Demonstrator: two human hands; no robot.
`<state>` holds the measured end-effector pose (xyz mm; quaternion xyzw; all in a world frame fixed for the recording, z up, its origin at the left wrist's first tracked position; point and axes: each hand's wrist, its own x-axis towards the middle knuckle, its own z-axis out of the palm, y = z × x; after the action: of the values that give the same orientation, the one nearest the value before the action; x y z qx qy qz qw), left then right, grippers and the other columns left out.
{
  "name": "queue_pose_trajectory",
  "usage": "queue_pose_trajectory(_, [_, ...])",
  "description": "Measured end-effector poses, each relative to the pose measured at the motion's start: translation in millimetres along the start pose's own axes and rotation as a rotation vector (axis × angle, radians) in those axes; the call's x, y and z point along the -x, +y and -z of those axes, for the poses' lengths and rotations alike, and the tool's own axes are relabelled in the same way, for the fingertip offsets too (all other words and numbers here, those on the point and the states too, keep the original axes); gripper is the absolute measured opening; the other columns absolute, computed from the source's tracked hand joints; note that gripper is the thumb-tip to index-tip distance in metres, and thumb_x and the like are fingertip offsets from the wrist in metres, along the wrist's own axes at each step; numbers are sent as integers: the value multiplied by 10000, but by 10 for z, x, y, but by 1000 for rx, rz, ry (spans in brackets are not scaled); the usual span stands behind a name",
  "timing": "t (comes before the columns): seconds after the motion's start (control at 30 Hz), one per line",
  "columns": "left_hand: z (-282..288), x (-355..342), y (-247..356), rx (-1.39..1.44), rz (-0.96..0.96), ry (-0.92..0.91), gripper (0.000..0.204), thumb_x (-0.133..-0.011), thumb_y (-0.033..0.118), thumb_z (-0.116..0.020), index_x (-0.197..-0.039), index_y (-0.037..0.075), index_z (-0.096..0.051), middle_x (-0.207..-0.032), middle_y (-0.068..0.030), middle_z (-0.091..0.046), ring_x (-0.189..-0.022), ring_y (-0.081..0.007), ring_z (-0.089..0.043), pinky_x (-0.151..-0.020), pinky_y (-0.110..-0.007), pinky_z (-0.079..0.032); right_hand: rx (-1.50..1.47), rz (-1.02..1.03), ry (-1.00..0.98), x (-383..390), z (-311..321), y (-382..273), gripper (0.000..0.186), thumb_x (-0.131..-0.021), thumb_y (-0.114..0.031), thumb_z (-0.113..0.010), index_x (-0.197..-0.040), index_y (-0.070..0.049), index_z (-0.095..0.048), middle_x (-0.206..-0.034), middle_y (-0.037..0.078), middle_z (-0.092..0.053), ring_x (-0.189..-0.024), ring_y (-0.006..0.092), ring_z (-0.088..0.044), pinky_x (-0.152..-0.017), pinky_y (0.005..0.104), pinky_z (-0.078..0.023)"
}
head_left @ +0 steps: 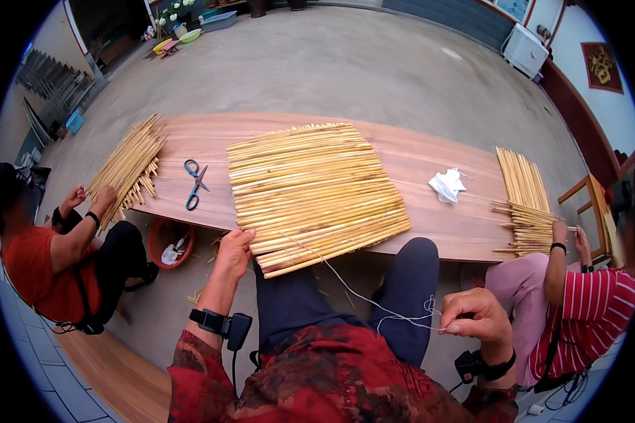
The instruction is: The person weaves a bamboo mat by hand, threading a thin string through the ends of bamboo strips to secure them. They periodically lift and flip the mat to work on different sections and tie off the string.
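A mat of yellow stalks [310,183] laid side by side rests on the table in front of me, its near edge overhanging toward my lap. My left hand [234,252] is closed on the mat's near left corner, thumb and fingers at the stalk ends. Over my right thigh, my right hand [478,315] pinches a thin white string [353,290]. The string runs slackly from the mat's near rows to that pinch, with a few loose loops beside the fingers.
On the wooden table [444,233] lie scissors [196,185], a crumpled white cloth or bag [447,185] and stalk piles [127,166] at both ends. A person in orange [56,247] sits left, one in red stripes [578,310] right, both handling stalks. A bucket [169,243] stands below.
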<state>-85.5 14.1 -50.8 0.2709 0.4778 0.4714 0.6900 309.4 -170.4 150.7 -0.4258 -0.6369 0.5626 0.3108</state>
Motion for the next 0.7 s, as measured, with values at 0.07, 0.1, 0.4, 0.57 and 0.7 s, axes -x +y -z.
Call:
queue_pose_trajectory(0.07, [18, -47, -67, 20, -53, 26, 224, -891, 94, -552, -1060, -52, -538, -1056, -160, -623, -931, -235, -636, -826, -367, -525, 2, 3, -36, -57, -21, 23, 103, -817, -101, -636, -812, 1, -645, -714, 80, -598, -640, 168, -553, -566, 273, -404])
queue_pose_trajectory(0.1, [33, -62, -97, 31, -80, 41, 222, -892, 92, -547, -1060, -53, -537, -1059, -162, -621, -929, -238, -636, -824, -371, -525, 14, 1, -58, -85, -25, 31, 102, -820, -103, -637, -820, -1, -645, -723, 78, -601, -647, 167, -557, -573, 273, -410])
queue_pose_trajectory(0.4, [-472, 520, 326, -1120, -759, 223, 417, -836, 67, -625, -1215, -27, -477, -1240, -147, -508, -1050, -213, -537, -846, -305, -476, 75, -146, 179, -143, -132, 115, 68, -833, -73, -637, -853, -9, -645, -752, 32, -607, -635, 94, -542, -562, 224, -413])
queue_pose_trajectory(0.57, [-1518, 1273, 256, -429, -221, -900, 469, -856, 103, -623, -1285, 42, -442, -1250, -137, -517, -991, -179, -562, -816, -290, -470, 305, -18, 145, -511, -362, 25, 97, -841, -73, -614, -900, 3, -623, -780, 67, -605, -675, 148, -577, -590, 251, -444])
queue_pose_trajectory(0.7, [-1645, 1206, 332, -657, -151, -1024, 240, -905, 156, -583, -1101, 24, -538, -845, -38, -586, -723, -106, -539, -685, -260, -460, 299, -24, 135, -555, -416, -3, 71, -829, -63, -634, -873, -7, -632, -745, 44, -594, -649, 113, -555, -575, 236, -428])
